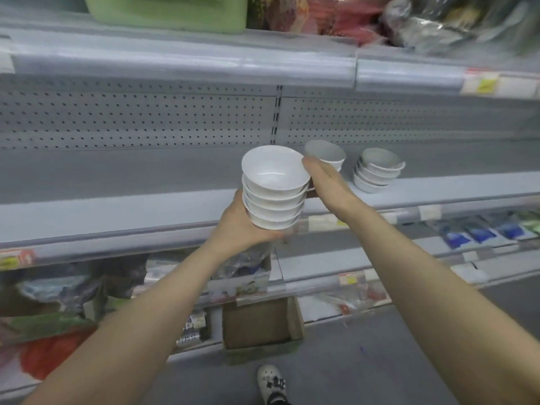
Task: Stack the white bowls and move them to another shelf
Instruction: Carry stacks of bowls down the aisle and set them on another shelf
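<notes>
Forearms: both of ours reached forward from the lower corners toward the middle shelf point(117, 217).
Shoe point(270, 381): one white shoe stood on the grey floor, near a cardboard box point(260, 323).
Left hand point(236, 226): cupped under the base of the held stack point(274, 194), fingers curled round the lowest bowl and carrying the weight.
Right hand point(327, 185): laid against the stack's right side, fingers straight as far as we could see, one fingertip at the top rim. It was steadying, not pinching.
Held stack: four or five white bowls, nested and upright, in the air in front of the middle shelf's edge and resting on no shelf.
Bowls on the shelf: a second stack point(325, 152) stood just behind our right hand, and a third stack point(377, 171) further right had its top bowl sitting crooked.
Done so far: we judged one stack gathered and lifted.
Still to do: that stack was not yet set on another shelf, and the two other stacks waited. Which shelf was meant we could not tell.
</notes>
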Demonstrator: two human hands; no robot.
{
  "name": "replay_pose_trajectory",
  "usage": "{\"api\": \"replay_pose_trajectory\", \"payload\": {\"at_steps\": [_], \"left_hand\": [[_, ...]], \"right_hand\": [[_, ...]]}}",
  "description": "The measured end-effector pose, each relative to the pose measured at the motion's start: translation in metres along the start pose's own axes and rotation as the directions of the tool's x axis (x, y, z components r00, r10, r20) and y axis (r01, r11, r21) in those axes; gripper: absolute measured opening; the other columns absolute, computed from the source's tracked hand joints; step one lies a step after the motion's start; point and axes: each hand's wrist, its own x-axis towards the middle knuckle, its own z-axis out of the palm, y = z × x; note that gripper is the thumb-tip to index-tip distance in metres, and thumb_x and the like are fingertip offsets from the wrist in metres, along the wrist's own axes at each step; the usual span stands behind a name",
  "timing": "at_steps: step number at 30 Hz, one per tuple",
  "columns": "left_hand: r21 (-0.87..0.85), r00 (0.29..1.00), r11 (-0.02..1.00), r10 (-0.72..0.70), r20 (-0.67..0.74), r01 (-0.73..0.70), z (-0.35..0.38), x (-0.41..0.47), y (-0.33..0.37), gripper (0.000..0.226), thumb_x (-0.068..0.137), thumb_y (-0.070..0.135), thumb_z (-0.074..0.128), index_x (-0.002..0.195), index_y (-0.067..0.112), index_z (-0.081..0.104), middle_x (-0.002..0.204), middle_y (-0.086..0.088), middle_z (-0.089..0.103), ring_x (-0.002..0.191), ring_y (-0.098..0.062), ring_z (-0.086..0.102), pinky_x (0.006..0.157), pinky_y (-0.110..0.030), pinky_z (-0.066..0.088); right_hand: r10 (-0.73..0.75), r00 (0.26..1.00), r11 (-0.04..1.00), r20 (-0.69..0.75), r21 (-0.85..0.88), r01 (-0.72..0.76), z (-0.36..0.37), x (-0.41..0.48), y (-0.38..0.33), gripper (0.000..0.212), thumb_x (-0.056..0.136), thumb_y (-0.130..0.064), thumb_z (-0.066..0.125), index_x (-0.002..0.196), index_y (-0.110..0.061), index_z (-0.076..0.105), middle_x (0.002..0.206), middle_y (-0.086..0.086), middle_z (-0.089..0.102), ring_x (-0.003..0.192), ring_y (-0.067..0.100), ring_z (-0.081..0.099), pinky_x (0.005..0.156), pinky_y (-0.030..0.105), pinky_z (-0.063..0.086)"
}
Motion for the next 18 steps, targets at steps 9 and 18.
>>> {"api": "replay_pose_trajectory", "payload": {"at_steps": [9,18], "left_hand": [[-0.026,0.966,0.995,0.101,0.240,-0.097,0.098,-0.009,0.048,0.067,0.062,0.015,0.092,0.111,0.047,0.060,0.111,0.025,0.069,0.107,0.008,0.061,0.088,-0.025,0.055],[-0.158,0.885,0.981,0.175,0.432,-0.117,0.251,-0.001,0.107,0.076,0.065,0.020,0.091,0.129,0.035,0.054,0.128,0.018,0.063,0.124,0.003,0.054,0.103,-0.030,0.048]], "right_hand": [[-0.014,0.970,0.991,-0.243,-0.132,-0.019,-0.091,-0.092,0.037,0.037,0.097,-0.033,0.031,0.119,-0.030,0.061,0.121,-0.010,0.064,0.117,0.017,0.055,0.103,0.039,0.043],[0.064,0.896,0.982,-0.439,-0.133,-0.135,-0.220,-0.178,0.097,0.038,0.098,-0.029,0.031,0.119,-0.025,0.062,0.120,-0.005,0.063,0.114,0.018,0.055,0.103,0.045,0.043]]}}
